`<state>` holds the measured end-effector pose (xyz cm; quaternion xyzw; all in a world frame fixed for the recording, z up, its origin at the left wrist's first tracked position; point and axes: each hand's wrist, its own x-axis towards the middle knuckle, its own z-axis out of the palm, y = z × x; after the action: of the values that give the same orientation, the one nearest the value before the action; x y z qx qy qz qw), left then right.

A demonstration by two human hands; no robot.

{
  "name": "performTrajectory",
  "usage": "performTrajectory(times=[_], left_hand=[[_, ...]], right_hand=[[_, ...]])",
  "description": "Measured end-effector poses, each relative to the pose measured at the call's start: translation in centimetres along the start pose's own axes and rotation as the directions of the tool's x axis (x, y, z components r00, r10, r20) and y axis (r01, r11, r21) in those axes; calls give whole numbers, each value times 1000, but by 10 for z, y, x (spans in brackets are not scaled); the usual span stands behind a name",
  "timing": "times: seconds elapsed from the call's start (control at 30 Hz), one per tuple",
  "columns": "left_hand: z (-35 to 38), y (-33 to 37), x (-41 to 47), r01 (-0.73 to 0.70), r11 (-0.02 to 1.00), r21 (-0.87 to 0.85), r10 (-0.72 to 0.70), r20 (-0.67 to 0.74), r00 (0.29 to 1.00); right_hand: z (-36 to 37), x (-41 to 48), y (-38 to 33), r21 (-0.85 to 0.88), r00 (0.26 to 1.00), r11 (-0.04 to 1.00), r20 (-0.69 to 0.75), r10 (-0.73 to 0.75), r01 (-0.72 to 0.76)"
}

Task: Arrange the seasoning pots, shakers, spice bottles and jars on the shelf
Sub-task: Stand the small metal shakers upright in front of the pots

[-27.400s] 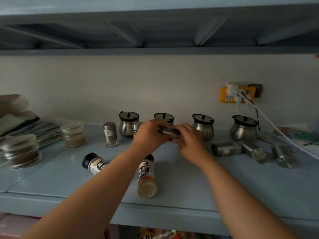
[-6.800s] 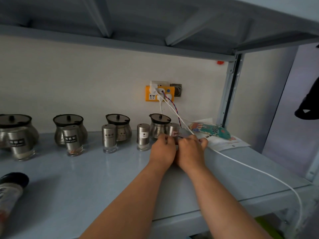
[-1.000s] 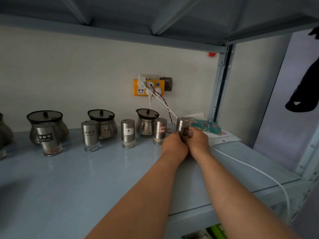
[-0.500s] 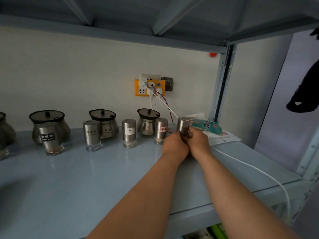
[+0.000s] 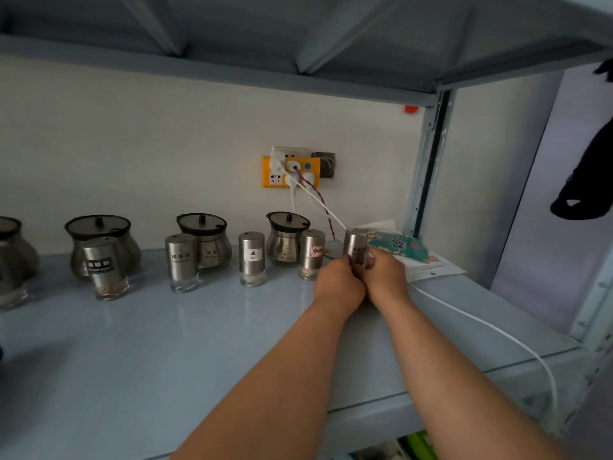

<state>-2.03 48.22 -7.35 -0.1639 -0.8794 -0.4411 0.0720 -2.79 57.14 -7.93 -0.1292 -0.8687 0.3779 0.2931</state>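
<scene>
Gleaming upright steel shaker [image 5: 355, 244], labelled

**Steel, pale blue and one bright patch of orange**

The shelf [image 5: 139, 360] is pale blue and glossy. The shakers [image 5: 251, 252] are brushed silver with small white or black labels; the pots [image 5: 207, 240] are silver under dark lids. An orange socket plate [image 5: 288, 172] sits on the white wall [image 5: 149, 154], trailing a white cable [image 5: 491, 330] and a red-and-blue twisted wire [image 5: 318, 200]. A teal patterned packet [image 5: 401, 245] lies at the right.

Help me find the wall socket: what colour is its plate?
Yellow-orange socket plate, head view.
</scene>
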Motion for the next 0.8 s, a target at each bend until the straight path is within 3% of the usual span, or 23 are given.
performTrajectory(times=[0.23, 0.53, 0.8], left_hand=[[-11, 10, -16, 20, 1000, -17, -22, -115, 993], [-58, 12, -58, 40, 980, -193, -72, -160, 985], [-143, -32, -101, 99, 979, -181, -147, -275, 950]], right_hand=[[-9, -15, -5, 14, 970, 999, -242, -33, 37], [-18, -62, -51, -47, 966, 984, -187, -177, 171], [16, -114, -127, 167, 984, 970, -21, -175, 176]])
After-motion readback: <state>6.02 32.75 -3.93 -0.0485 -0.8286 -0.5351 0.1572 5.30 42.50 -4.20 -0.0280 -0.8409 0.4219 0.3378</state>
